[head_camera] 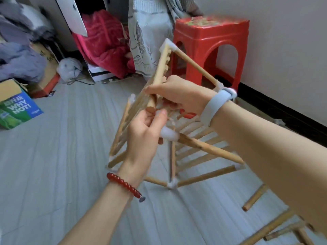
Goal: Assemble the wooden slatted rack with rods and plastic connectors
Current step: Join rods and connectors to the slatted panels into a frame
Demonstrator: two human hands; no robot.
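Note:
A partly built wooden rack [198, 144] of rods and white plastic connectors stands tilted on the floor in the middle of the view. A slatted wooden panel [159, 71] rises from it toward a white corner connector [168, 45]. My right hand [180, 96] grips the lower end of that slatted panel from above. My left hand [143, 137] is curled beside a white connector [169, 135] at a rod joint and pinches near the panel's end. Motion blur hides the exact finger contact.
A red plastic stool [210, 43] stands behind the rack by the wall. Loose wooden rods [254, 198] and a slat piece [283, 230] lie on the floor at lower right. A green and blue cardboard box [16, 106], piled clothes and a red blanket [104, 45] crowd the left and back.

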